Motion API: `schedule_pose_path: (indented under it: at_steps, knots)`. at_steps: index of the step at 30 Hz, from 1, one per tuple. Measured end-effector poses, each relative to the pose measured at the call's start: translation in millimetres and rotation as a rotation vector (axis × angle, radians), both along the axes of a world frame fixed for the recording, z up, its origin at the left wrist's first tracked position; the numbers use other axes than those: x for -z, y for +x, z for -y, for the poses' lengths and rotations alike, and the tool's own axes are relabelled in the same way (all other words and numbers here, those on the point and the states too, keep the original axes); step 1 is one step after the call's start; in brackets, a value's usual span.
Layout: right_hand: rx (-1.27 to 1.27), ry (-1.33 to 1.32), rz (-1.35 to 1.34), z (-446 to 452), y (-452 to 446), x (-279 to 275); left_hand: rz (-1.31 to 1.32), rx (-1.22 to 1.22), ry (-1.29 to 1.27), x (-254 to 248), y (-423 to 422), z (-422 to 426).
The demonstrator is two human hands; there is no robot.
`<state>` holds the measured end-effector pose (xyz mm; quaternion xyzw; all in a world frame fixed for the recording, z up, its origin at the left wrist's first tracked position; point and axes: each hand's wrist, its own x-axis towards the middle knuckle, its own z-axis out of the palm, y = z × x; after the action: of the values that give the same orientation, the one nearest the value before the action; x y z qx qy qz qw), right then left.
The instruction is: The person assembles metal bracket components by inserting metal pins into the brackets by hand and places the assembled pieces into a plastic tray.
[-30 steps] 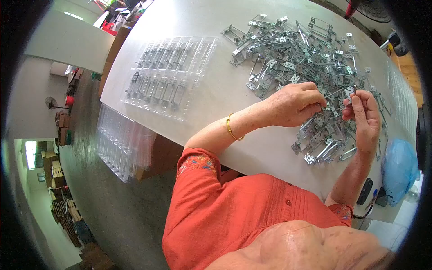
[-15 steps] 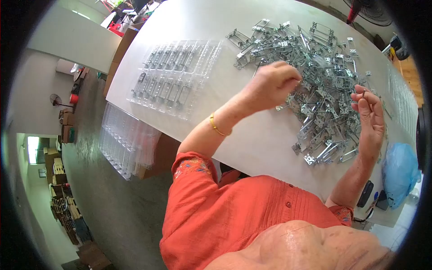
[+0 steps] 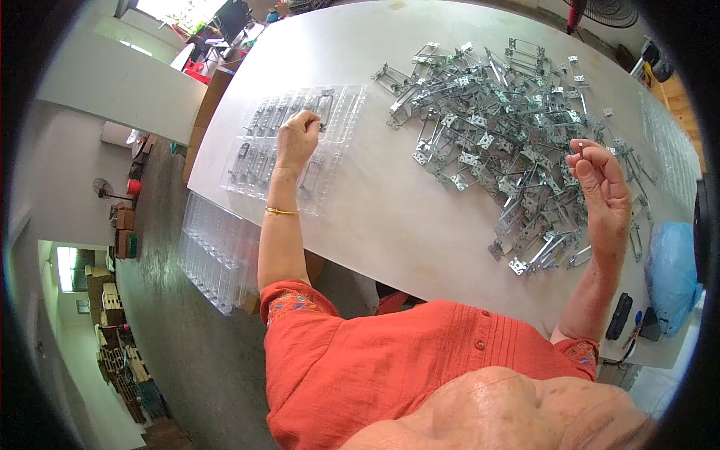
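My left hand is closed over the right part of a clear plastic tray. Its fingers pinch a metal bracket, a thin frame with small end plates. Similar brackets lie in rows in the tray's slots. On the other side, my right hand is raised beside a large heap of metal brackets. Thumb and fingers there pinch a small metal pin, too small to name more exactly.
Below the table's left edge stands a stack of clear trays. More clear plastic trays lie at the far right. A blue plastic bag and a black case sit near the right front. A fan stands behind the table.
My left hand has moved left from beside the heap to the tray, where a bracket shows in its fingers. My right hand has shifted slightly left, and the pin in it shows more plainly.
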<state>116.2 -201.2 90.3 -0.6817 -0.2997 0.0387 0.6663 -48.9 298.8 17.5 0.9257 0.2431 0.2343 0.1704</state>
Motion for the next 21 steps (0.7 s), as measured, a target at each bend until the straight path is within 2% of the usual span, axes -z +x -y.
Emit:
schedule_pose_path:
  at_steps: [9,15,21]
  knots:
    - [-0.019,-0.018,0.006,-4.0,-2.6,-0.2,-0.077,0.015,0.003,16.4,1.0,-21.6]
    - [-0.009,-0.029,-0.011,-5.5,-4.3,-2.1,-0.144,0.062,0.099,19.1,5.7,-28.5]
    - [-0.030,-0.027,0.007,-6.2,-4.3,-0.9,-0.313,-0.020,0.088,17.6,11.9,-25.0]
